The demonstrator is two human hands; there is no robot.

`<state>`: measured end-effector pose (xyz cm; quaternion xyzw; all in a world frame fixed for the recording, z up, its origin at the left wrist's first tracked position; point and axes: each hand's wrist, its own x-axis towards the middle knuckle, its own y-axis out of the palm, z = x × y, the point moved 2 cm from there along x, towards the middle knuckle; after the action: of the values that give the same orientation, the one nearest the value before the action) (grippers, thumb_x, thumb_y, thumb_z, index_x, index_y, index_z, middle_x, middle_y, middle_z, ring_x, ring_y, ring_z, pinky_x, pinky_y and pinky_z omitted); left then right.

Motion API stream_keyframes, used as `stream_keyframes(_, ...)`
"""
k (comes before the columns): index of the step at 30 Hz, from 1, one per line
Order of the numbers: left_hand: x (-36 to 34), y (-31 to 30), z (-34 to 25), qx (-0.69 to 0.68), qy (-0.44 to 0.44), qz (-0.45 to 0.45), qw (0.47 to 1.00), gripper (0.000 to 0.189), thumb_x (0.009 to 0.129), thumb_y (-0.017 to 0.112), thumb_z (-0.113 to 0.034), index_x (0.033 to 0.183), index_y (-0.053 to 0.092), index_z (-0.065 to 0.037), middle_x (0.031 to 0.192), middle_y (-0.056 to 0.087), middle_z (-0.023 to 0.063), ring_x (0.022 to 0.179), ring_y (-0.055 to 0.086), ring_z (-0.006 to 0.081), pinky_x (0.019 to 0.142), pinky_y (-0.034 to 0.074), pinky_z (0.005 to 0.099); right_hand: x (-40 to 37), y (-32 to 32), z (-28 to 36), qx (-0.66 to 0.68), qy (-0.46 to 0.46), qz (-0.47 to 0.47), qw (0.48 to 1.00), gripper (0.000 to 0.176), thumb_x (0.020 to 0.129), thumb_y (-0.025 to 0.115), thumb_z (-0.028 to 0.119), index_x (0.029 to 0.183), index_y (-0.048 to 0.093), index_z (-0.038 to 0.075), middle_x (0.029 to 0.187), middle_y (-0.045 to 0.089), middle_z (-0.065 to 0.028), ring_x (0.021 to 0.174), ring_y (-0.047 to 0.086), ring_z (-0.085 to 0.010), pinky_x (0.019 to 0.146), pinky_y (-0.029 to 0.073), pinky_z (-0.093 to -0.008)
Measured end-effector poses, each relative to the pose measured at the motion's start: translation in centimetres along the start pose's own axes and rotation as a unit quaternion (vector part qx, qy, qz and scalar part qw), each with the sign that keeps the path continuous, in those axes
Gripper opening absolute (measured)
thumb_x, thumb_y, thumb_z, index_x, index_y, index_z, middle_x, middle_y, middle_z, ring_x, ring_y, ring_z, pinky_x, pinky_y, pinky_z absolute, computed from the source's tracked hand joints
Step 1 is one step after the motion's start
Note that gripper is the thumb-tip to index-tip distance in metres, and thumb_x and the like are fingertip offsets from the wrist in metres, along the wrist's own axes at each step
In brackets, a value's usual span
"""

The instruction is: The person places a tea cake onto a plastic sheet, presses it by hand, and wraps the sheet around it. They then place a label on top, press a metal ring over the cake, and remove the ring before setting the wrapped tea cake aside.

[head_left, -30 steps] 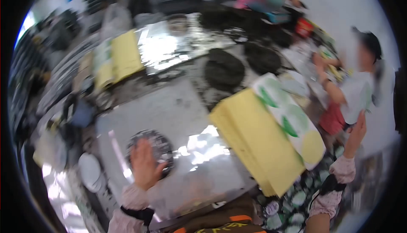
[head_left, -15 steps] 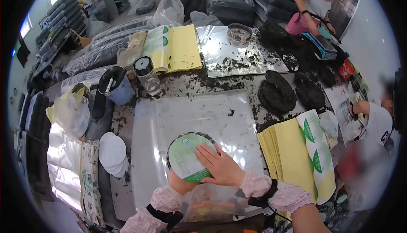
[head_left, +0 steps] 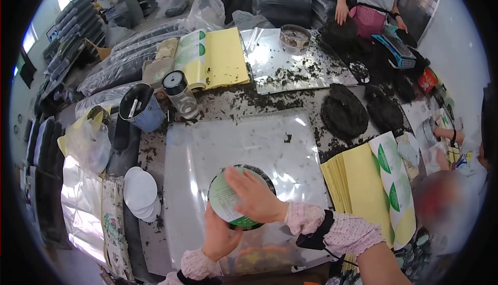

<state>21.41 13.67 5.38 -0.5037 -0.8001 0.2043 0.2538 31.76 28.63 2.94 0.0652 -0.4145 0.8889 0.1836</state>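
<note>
A round green-and-white printed label (head_left: 226, 202) lies over a dark round disc (head_left: 268, 182), whose rim shows past the label at the right and lower edge. My left hand (head_left: 220, 235) grips the disc's lower left edge with the thumb along its side; its other fingers are partly hidden. Across the label's right half lies my right hand (head_left: 262, 199), fingers stretched out and pointing up and left. Both hands are over a clear plastic sheet (head_left: 207, 145) on the table.
White paper discs (head_left: 140, 189) are stacked left. Yellow sheets (head_left: 365, 189) and a printed label roll (head_left: 391, 186) lie right. A blue bucket (head_left: 142, 111), a glass jar (head_left: 181, 98) and dark clumps (head_left: 343, 111) stand beyond. Co-workers (head_left: 373, 0) are at the back and right.
The disc and label have shifted slightly right and down, baring more dark rim at the right. My right hand has moved left across the label. The back co-worker's hand moved from the scale to dark material.
</note>
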Motion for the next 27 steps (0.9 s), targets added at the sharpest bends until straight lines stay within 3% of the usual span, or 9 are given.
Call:
stream_keyframes(1, -0.4, -0.5, 0.6, -0.136, -0.067, -0.040, 0.988, 0.062, 0.088, 0.070, -0.022, 0.140, 0.049, 0.004, 0.146, 0.048, 0.0248, 0.139, 0.043, 0.0402, 0.116, 0.033, 0.0460, 0.2, 0.1, 0.4, -0.069, -0.006, 0.025, 0.997, 0.082, 0.100, 0.046, 0.055, 0.158, 0.023, 0.001, 0.163, 0.025, -0.0229, 0.151, 0.023, -0.0376, 0.122, 0.017, -0.0553)
stream_keyframes(4, 0.0, -3.5, 1.8, -0.010, 0.019, -0.126, 0.992, 0.059, 0.090, 0.062, -0.019, 0.140, 0.047, 0.010, 0.148, 0.044, 0.0293, 0.141, 0.040, 0.0436, 0.117, 0.030, 0.0493, 0.1, 0.7, 1.4, -0.174, -0.033, 0.053, 0.983, 0.077, 0.099, 0.048, 0.053, 0.158, 0.028, 0.009, 0.164, 0.025, -0.0210, 0.151, 0.024, -0.0382, 0.122, 0.014, -0.0584)
stream_keyframes(7, 6.3, -0.6, -0.8, 0.133, 0.167, 0.119, 0.970, 0.065, 0.093, 0.061, -0.033, 0.146, 0.047, 0.001, 0.156, 0.040, 0.0203, 0.146, 0.036, 0.0369, 0.120, 0.022, 0.0534, -0.7, 2.0, 0.6, -0.121, -0.014, 0.052, 0.991, 0.069, 0.096, 0.054, 0.045, 0.155, 0.038, 0.015, 0.163, 0.028, -0.0174, 0.152, 0.021, -0.0391, 0.122, 0.013, -0.0571)
stream_keyframes(10, 7.6, 4.0, 1.3, 0.204, 0.198, 0.205, 0.937, 0.071, 0.091, 0.057, -0.043, 0.147, 0.046, -0.001, 0.157, 0.039, 0.0188, 0.148, 0.031, 0.0381, 0.121, 0.017, 0.0570, -0.6, 2.6, 0.0, -0.083, 0.021, 0.056, 0.995, 0.069, 0.094, 0.056, 0.044, 0.155, 0.039, 0.016, 0.163, 0.028, -0.0173, 0.151, 0.022, -0.0390, 0.122, 0.012, -0.0578)
stream_keyframes(16, 7.3, 5.2, 3.4, 0.201, 0.185, 0.210, 0.939, 0.072, 0.090, 0.058, -0.046, 0.148, 0.046, -0.005, 0.159, 0.035, 0.0173, 0.151, 0.026, 0.0347, 0.122, 0.013, 0.0575, -1.2, 3.7, -1.3, -0.092, 0.018, 0.118, 0.989, 0.071, 0.092, 0.061, 0.043, 0.154, 0.040, 0.015, 0.162, 0.029, -0.0192, 0.150, 0.024, -0.0382, 0.121, 0.012, -0.0593)
stream_keyframes(20, 6.5, 1.6, 3.4, -0.038, 0.056, 0.041, 0.997, 0.059, 0.090, 0.066, -0.022, 0.144, 0.051, -0.003, 0.147, 0.050, 0.0183, 0.139, 0.044, 0.0368, 0.115, 0.034, 0.0481, -0.7, 2.4, -0.3, -0.092, 0.000, 0.043, 0.995, 0.075, 0.090, 0.065, 0.045, 0.154, 0.040, 0.015, 0.161, 0.030, -0.0211, 0.150, 0.025, -0.0374, 0.121, 0.013, -0.0603)
stream_keyframes(21, 5.4, 0.4, 4.1, 0.035, 0.052, -0.094, 0.994, 0.048, 0.089, 0.066, -0.009, 0.136, 0.059, -0.003, 0.131, 0.063, 0.0193, 0.121, 0.059, 0.0364, 0.102, 0.048, 0.0417, -0.6, 2.0, -0.1, -0.080, 0.016, 0.013, 0.997, 0.078, 0.089, 0.067, 0.047, 0.154, 0.039, 0.014, 0.161, 0.031, -0.0222, 0.150, 0.025, -0.0371, 0.120, 0.014, -0.0604)
stream_keyframes(24, 2.5, 0.1, 7.3, -0.066, -0.182, -0.052, 0.980, 0.035, 0.092, 0.062, -0.008, 0.127, 0.066, -0.004, 0.116, 0.070, 0.0176, 0.104, 0.068, 0.0332, 0.088, 0.054, 0.0403, -1.3, 1.4, 1.3, -0.162, 0.028, 0.028, 0.986, 0.088, 0.087, 0.065, 0.059, 0.155, 0.036, 0.011, 0.159, 0.031, -0.0239, 0.151, 0.026, -0.0358, 0.119, 0.016, -0.0623)
stream_keyframes(27, 3.2, -1.2, -0.3, 0.060, 0.027, -0.117, 0.991, 0.032, 0.083, 0.066, -0.001, 0.114, 0.071, -0.002, 0.104, 0.074, 0.0156, 0.087, 0.073, 0.0298, 0.076, 0.057, 0.0364, -1.4, 2.1, 1.6, -0.227, 0.053, 0.034, 0.972, 0.091, 0.085, 0.066, 0.060, 0.154, 0.039, 0.008, 0.160, 0.031, -0.0238, 0.151, 0.025, -0.0392, 0.119, 0.016, -0.0630)
